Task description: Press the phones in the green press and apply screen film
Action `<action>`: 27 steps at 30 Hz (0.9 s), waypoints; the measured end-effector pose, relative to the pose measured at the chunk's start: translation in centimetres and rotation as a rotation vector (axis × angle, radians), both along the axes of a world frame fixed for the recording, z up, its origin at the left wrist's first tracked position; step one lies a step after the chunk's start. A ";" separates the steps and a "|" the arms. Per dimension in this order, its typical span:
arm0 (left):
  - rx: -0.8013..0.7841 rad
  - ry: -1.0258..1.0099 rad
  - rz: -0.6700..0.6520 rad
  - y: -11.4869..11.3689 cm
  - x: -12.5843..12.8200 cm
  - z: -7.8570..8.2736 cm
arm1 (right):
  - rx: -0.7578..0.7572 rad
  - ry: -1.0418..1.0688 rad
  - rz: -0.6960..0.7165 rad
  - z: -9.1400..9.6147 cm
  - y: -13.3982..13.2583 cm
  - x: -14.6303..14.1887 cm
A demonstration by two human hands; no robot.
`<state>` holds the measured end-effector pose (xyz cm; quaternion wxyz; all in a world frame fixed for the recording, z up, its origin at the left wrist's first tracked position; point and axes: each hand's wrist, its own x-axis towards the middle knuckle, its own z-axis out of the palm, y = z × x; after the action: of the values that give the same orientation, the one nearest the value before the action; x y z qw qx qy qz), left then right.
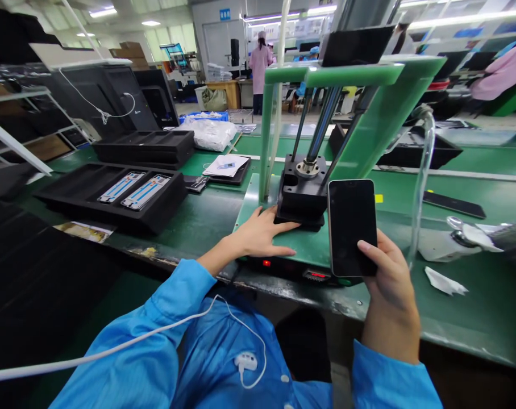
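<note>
My right hand (390,267) grips a smartphone (352,221) upright, its dark screen facing me and my thumb across the lower right of the glass. My left hand (264,233) lies with fingers spread on the green base of a press machine (303,196), its fingertips against the lower left edge of the black press block. Part of those fingertips is hidden by the block. Green frame plates (356,136) surround the press rods. A red lit switch and a small red display (316,275) show on the front of the base.
Left of the press, a black foam tray (155,211) holds two phone parts with blue strips. Another tray (147,146) sits behind it. On the right are a dark phone (454,204), a white bottle (439,247) and a crumpled tissue (445,281). A clear hose (426,153) hangs beside the press.
</note>
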<state>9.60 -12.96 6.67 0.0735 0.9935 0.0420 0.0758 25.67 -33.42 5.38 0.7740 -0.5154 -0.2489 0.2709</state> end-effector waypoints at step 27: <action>-0.015 -0.016 -0.001 0.2 0.1 -0.2 | -0.007 -0.040 -0.007 0.0 -0.3 0.0</action>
<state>9.73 -12.75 6.44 0.0812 0.9923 0.0414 0.0836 25.66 -33.73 5.34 0.7680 -0.5242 -0.2615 0.2589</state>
